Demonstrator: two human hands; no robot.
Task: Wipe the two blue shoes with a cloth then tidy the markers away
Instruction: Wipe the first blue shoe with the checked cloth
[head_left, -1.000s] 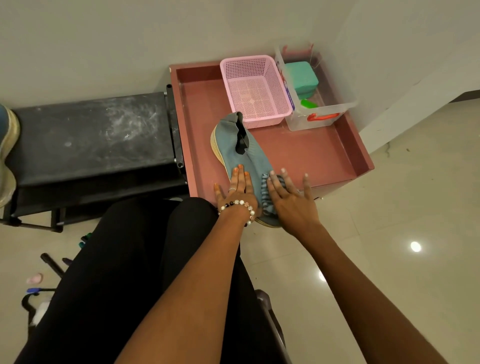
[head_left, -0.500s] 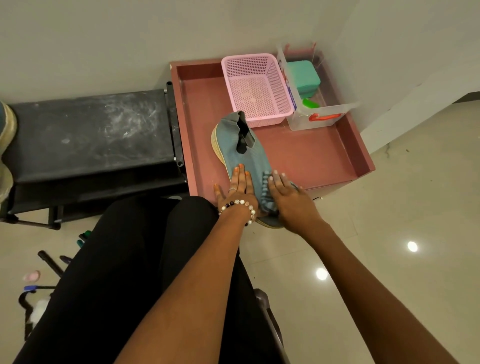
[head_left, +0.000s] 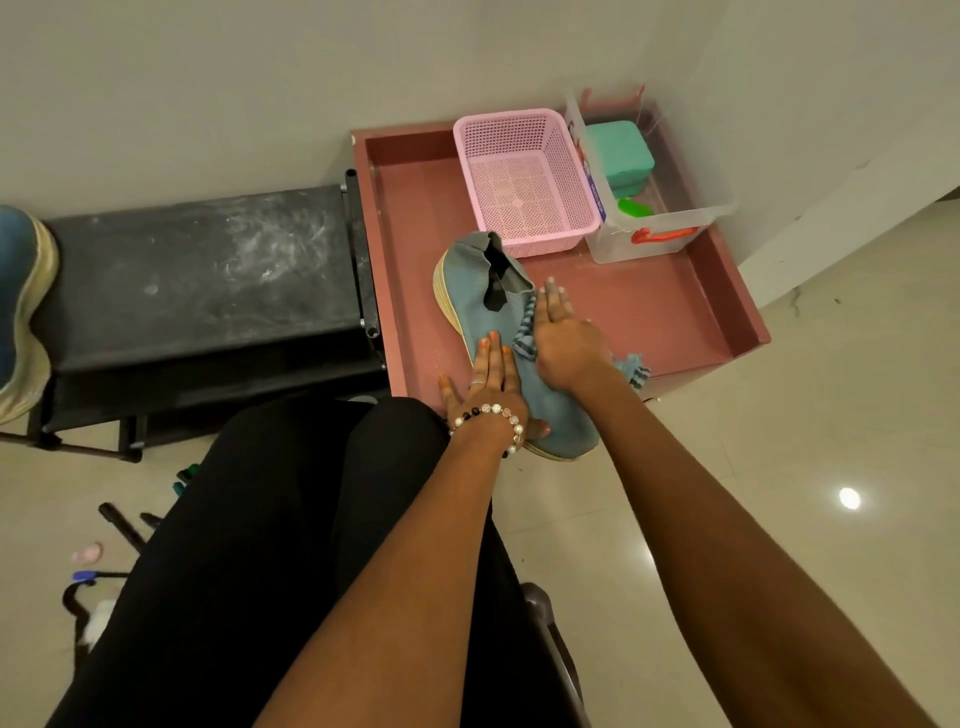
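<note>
Currently left hand (head_left: 485, 387) lies flat, fingers straight, pressing the shoe (head_left: 511, 345) down near its toe half. Right hand (head_left: 563, 340) is flat too, fingers extended, pushing the cloth (head_left: 524, 338) along the shoe's right side; a cloth end sticks out by the wrist. Shoe sits on the tray (head_left: 675, 306) at its front edge, toe overhanging toward the person, heel pointing at the basket (head_left: 524, 176). Second shoe (head_left: 21, 306) is on the bench (head_left: 208, 270), left end, partly out of view. Markers (head_left: 182, 480) lie on the floor by the knee, mostly hidden. Shoe looks light and soft, knit upper collapses, sole stiffer; likely best held by the sole or pinned flat. Cloth limp, bunches easily.
</note>
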